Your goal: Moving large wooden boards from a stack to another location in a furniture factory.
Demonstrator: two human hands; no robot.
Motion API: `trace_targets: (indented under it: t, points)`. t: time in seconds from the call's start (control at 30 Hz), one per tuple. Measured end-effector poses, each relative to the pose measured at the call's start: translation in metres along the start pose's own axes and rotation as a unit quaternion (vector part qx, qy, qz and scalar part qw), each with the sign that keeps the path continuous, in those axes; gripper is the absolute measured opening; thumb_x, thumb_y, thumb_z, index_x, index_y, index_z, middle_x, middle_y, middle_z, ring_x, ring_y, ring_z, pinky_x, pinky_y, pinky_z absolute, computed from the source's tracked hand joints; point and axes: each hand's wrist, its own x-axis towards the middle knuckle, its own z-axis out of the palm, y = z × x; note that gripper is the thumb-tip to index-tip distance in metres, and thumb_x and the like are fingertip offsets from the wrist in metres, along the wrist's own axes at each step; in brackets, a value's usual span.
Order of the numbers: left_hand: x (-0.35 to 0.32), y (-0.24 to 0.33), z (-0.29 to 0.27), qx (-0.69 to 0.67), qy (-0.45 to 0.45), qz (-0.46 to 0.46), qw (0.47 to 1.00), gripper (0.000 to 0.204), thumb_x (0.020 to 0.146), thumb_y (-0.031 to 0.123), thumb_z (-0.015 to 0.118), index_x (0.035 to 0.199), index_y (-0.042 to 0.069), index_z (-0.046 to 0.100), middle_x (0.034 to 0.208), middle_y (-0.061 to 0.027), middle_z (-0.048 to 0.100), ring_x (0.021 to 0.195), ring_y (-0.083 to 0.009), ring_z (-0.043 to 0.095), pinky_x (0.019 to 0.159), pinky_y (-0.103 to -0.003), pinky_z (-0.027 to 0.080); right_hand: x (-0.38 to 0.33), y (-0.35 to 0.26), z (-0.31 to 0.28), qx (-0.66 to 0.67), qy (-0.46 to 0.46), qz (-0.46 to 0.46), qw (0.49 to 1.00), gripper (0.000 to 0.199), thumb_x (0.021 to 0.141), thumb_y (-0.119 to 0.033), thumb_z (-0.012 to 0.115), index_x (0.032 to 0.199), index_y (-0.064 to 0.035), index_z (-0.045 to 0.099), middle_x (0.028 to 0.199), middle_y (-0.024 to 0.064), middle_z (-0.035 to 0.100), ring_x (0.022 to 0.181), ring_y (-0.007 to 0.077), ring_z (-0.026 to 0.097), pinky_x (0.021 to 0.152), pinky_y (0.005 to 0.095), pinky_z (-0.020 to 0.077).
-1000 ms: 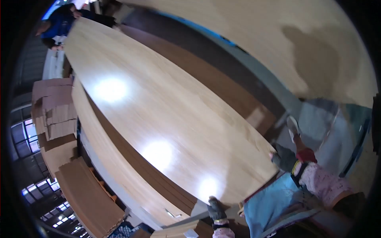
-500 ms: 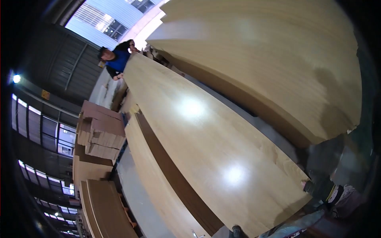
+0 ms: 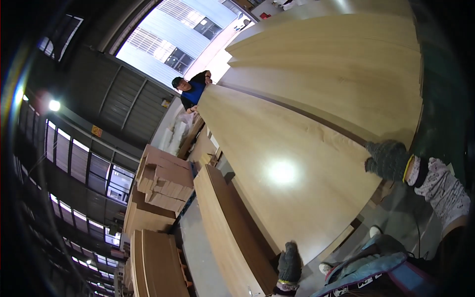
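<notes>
A large pale wooden veneer sheet [image 3: 257, 133] stretches away from me. My left hand [image 3: 289, 262], in a dark grey knit glove, grips its near corner at the bottom of the view. My right hand [image 3: 388, 161], also in a grey glove with a patterned sleeve behind it, holds the near edge further right. At the far end a person in a blue top [image 3: 190, 91] leans over the sheet with hands at its edge.
Under the sheet lies a long stack of panels [image 3: 222, 222]. Piles of brown boards [image 3: 163, 178] and another stack [image 3: 153, 262] stand on the left. More pale sheets [image 3: 336, 59] lie at upper right. My legs and a white shoe [image 3: 373, 232] show at lower right.
The view has swung, so the sheet now runs up the middle and the far person appears nearer the centre. Both my gloved hands have come into plain view on the near edge.
</notes>
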Motion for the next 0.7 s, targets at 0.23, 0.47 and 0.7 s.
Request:
trace_targets:
  t: [0.23, 0.47, 0.7]
  points:
    - [0.037, 0.080, 0.047, 0.109, 0.090, 0.200, 0.970, 0.030, 0.079, 0.005, 0.051, 0.109, 0.005, 0.047, 0.084, -0.0190, 0.056, 0.072, -0.0398, 0.055, 0.059, -0.045, 0.043, -0.057, 0.082, -0.037, 0.058, 0.224, -0.011, 0.973, 0.038, 0.074, -0.026, 0.067, 0.101, 0.0000, 0.059, 0.095, 0.0198, 0.060, 0.091, 0.0341, 0.058, 0.083, 0.0453, 0.0435]
    - [0.030, 0.101, 0.042, 0.120, 0.038, 0.180, 0.976, 0.046, 0.075, 0.005, 0.054, 0.119, 0.002, 0.043, 0.105, -0.0210, 0.054, 0.079, -0.0420, 0.054, 0.068, -0.051, 0.041, -0.147, 0.123, 0.034, 0.393, 0.268, 0.225, 0.850, 0.035, 0.081, -0.005, 0.059, 0.114, -0.0005, 0.050, 0.098, 0.0126, 0.059, 0.092, 0.0201, 0.057, 0.084, 0.0297, 0.0438]
    - [0.031, 0.137, 0.026, 0.087, 0.019, 0.212, 0.973, 0.042, 0.077, -0.001, 0.051, 0.118, -0.002, 0.042, 0.101, -0.0218, 0.056, 0.080, -0.0403, 0.053, 0.067, -0.047, 0.041, -0.112, 0.072, 0.007, 0.267, 0.364, 0.159, 0.878, 0.040, 0.077, -0.008, 0.060, 0.115, -0.0039, 0.048, 0.118, 0.0162, 0.049, 0.110, 0.0316, 0.048, 0.095, 0.0387, 0.0381]
